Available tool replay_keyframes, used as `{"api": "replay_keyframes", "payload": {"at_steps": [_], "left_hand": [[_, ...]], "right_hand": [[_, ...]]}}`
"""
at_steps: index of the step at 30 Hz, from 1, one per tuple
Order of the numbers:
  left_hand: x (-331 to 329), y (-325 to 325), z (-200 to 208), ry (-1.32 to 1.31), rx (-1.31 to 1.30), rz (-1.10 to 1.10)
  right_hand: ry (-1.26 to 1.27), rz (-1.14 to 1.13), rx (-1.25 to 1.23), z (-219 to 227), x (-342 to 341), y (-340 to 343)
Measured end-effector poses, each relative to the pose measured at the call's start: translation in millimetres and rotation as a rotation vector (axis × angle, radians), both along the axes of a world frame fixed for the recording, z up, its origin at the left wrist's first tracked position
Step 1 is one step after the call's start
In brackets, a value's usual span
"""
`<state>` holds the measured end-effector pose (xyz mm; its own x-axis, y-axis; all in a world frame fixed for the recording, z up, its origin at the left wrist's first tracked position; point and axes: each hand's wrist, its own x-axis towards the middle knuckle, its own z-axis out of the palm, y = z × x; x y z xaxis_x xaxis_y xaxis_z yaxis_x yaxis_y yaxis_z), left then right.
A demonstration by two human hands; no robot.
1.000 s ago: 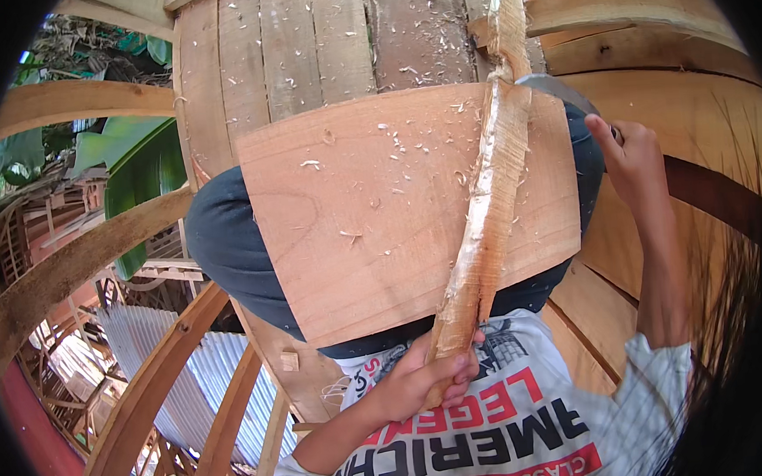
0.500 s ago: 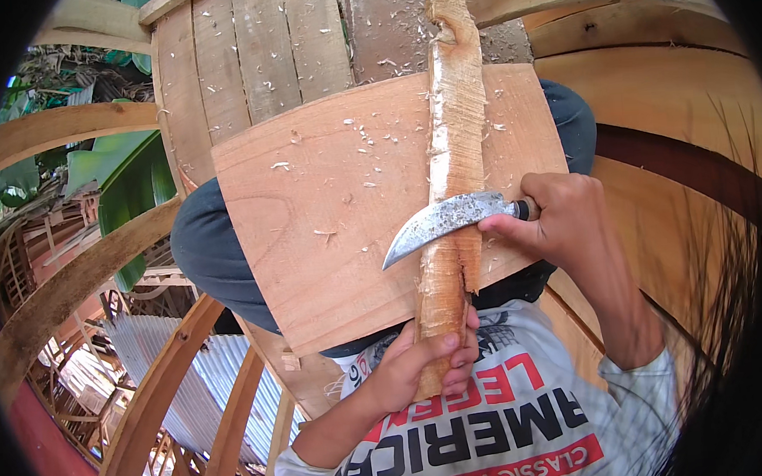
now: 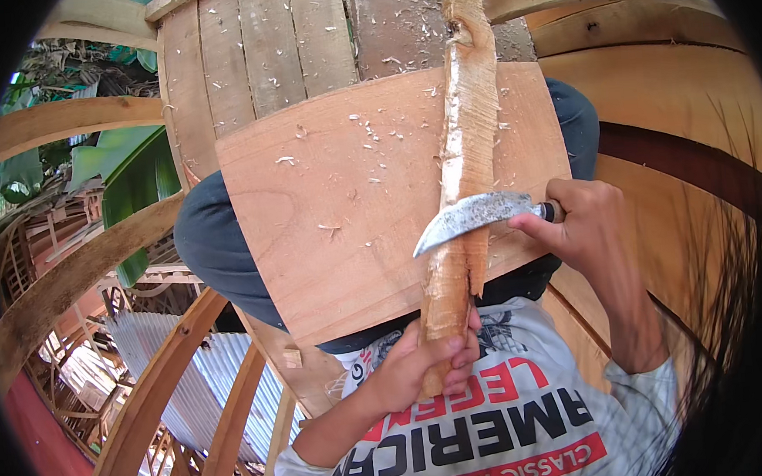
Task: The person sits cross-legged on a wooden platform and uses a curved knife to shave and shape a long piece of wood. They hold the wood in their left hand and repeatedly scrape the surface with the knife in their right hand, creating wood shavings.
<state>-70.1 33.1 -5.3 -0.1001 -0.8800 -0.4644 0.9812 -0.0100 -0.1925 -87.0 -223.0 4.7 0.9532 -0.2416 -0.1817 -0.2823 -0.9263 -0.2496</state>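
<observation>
A long, rough piece of wood runs from my chest away across a flat wooden board on my lap. My left hand is closed around its near end, fingers wrapped underneath. In my right hand is the dark handle of a curved knife, thumb pressed near the base of the blade. The spotted metal blade lies crosswise over the wood, its tip pointing left past the wood's edge. A split shows along the wood's right side just nearer than the blade. Pale shavings lie scattered on the board.
Beyond the board are floor planks strewn with shavings. Curved wooden slats form a railing on the left, with green leaves and corrugated metal sheet outside it. Wide wooden panels stand at the right.
The knife and my right hand have shifted a little to the right. The wood's far end has swung slightly right, while my left hand keeps hold of its near end.
</observation>
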Motion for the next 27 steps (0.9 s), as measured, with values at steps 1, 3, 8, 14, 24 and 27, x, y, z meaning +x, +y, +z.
{"api": "replay_keyframes", "payload": {"at_steps": [1, 3, 8, 14, 24, 27], "left_hand": [[0.6, -1.7, -1.3, 0.005, 0.009, 0.017], [5.9, -4.0, 0.8, -0.024, 0.014, 0.02], [11.0, -4.2, 5.2, 0.018, 0.01, 0.034], [-0.9, -5.3, 6.9, -0.026, -0.009, -0.006], [26.3, 19.7, 41.7, -0.203, 0.078, 0.09], [58.6, 31.7, 54.4, -0.461, 0.224, 0.147]], "right_hand": [[-0.001, 0.031, 0.023, 2.9, -0.2, 4.6], [-0.009, 0.064, 0.069, 14.1, -3.0, 23.5], [-0.015, -0.052, 0.047, -1.1, -0.1, 8.6], [-0.049, -0.069, 0.033, -3.1, -0.9, -2.5], [-0.037, -0.464, 0.379, 9.0, 17.6, -20.0], [-0.306, -0.465, 0.263, -18.0, 25.3, -44.0]]}}
